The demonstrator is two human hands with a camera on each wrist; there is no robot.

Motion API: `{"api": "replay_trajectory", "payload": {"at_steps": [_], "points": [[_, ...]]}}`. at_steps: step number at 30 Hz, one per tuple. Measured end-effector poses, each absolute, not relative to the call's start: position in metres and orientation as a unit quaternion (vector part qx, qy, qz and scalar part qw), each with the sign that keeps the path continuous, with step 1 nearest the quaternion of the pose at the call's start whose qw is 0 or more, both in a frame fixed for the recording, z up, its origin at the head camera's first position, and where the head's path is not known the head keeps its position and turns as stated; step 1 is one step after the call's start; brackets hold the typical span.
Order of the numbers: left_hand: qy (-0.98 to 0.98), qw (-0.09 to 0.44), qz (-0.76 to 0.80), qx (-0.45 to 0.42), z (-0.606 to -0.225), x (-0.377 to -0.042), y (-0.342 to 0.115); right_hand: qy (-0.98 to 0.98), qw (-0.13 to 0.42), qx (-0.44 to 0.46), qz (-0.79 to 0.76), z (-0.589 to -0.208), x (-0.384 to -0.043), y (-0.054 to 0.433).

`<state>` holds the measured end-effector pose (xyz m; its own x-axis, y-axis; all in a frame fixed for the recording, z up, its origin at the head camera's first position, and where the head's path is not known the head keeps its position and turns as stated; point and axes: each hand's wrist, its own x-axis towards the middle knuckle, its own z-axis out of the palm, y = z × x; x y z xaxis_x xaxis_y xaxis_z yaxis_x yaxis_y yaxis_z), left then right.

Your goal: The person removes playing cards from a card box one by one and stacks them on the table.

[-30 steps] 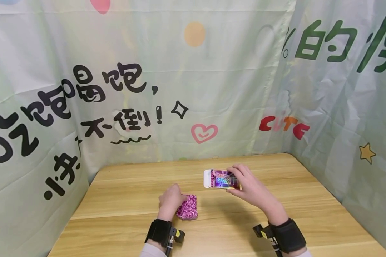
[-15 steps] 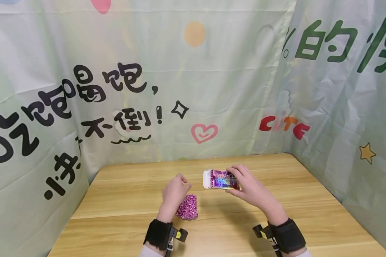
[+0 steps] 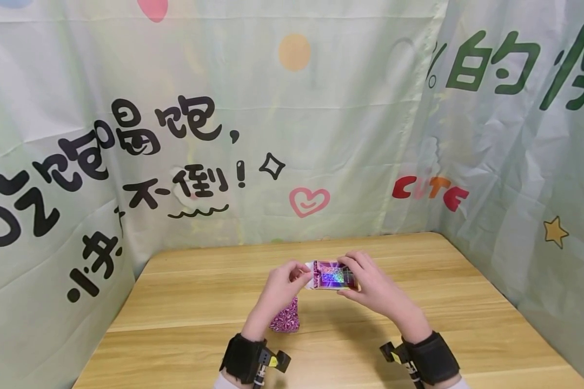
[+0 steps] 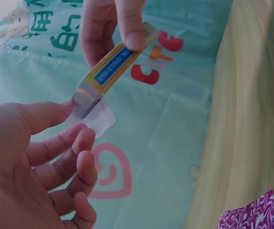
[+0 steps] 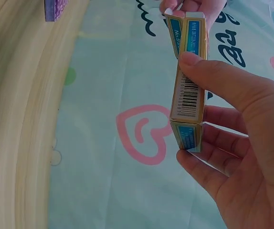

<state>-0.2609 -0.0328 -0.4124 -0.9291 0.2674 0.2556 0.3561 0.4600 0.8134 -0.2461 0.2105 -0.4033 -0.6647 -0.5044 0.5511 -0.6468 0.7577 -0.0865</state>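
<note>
My right hand [image 3: 367, 281] grips a small purple carton [image 3: 334, 275] with a shiny holographic front, held above the table. In the right wrist view, the thumb lies along the carton's narrow side, which carries a barcode [image 5: 187, 98], and the fingertips reach round behind it. At the carton's left end is a pale flap [image 4: 100, 120]. My left hand [image 3: 284, 283] has its thumb and index fingertip at that end, pinching it lightly, with its other fingers loosely curled. A square pack with a pink swirl pattern [image 3: 286, 317] lies on the table beneath the left wrist, partly covered.
The wooden table [image 3: 199, 292] runs back to a pale printed curtain [image 3: 253, 65] behind it and along both sides. Each wrist wears a black strap [image 3: 430, 356] with a small camera.
My left hand has risen from the pink pack and moved right and forward to the carton's flap end. The right hand with the carton has shifted slightly left.
</note>
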Motion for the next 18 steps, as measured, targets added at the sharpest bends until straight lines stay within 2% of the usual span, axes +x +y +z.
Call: {"api": "replay_trajectory", "payload": {"at_steps": [18], "points": [[-0.850,0.041,-0.499,-0.162,-0.4144,-0.2617,-0.0337,-0.885,0.290,0.337,0.138,-0.4068,-0.2475,0.2082]]}}
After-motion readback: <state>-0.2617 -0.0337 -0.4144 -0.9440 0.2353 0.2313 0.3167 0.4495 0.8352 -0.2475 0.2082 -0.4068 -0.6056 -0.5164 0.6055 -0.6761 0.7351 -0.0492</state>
